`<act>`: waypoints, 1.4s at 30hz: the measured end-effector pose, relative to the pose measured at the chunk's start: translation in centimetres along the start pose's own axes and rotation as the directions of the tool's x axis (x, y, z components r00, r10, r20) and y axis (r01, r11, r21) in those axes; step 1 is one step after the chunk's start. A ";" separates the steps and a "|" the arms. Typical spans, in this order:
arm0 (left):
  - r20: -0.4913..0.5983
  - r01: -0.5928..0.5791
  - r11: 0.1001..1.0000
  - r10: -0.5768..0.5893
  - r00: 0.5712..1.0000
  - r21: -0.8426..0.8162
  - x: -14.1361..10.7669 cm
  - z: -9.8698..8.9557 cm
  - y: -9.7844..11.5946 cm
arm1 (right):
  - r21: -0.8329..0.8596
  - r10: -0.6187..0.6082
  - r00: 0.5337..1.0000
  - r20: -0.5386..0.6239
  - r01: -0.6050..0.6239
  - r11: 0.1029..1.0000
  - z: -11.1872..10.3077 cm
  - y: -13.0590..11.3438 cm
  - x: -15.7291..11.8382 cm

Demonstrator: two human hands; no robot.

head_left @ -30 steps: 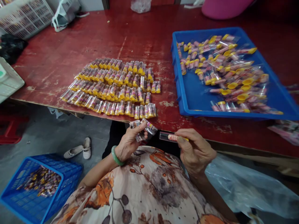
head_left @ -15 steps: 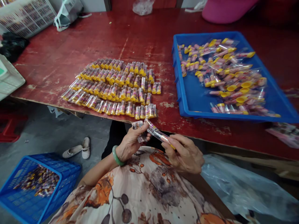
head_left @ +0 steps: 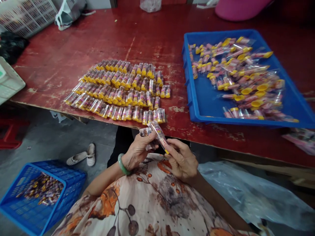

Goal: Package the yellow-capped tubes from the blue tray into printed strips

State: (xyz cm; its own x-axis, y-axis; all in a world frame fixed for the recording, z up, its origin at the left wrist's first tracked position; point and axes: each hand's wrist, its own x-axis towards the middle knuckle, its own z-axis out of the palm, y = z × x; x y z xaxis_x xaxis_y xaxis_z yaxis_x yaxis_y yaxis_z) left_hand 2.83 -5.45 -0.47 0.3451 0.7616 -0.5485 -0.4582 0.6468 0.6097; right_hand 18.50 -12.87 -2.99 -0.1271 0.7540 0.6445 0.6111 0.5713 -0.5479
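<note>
Just below the table edge, at six o'clock from the laid-out rows, the right hand pinches a light, slippery plastic tube by its yellow-capped end; the left hand clasps small wrapped packets.

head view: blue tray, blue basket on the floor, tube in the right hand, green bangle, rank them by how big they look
1. blue tray
2. blue basket, partly cut off by the frame
3. tube
4. green bangle; close to the tube in apparent size, so this order is unsure
</note>
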 end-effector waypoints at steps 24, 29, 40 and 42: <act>0.123 0.043 0.987 -0.062 0.990 0.153 -0.9 1.0 0.3 | 0.455 0.445 0.895 0.010 -0.401 0.795 -0.6 -0.3 3.1; 0.124 0.018 0.987 -0.038 0.992 0.161 -0.9 1.0 0.6 | 0.133 0.224 0.960 -0.166 -0.203 0.970 -0.4 -0.7 3.0; 0.141 0.005 0.990 -0.026 0.990 0.142 -1.3 1.0 0.4 | -0.093 0.050 0.968 -0.247 -0.075 0.993 0.3 -1.2 3.1; 0.154 0.008 0.991 -0.029 0.988 0.137 -1.2 0.9 0.3 | -0.096 0.047 0.970 -0.237 -0.071 0.993 0.3 -1.0 2.9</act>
State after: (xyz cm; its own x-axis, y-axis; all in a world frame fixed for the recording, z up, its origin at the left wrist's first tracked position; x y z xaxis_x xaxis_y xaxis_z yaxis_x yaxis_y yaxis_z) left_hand 3.01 -6.09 0.91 0.4800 0.7398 -0.4715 -0.3388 0.6521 0.6782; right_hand 17.27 -11.17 -0.75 0.0907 0.6812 0.7265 0.6907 0.4826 -0.5386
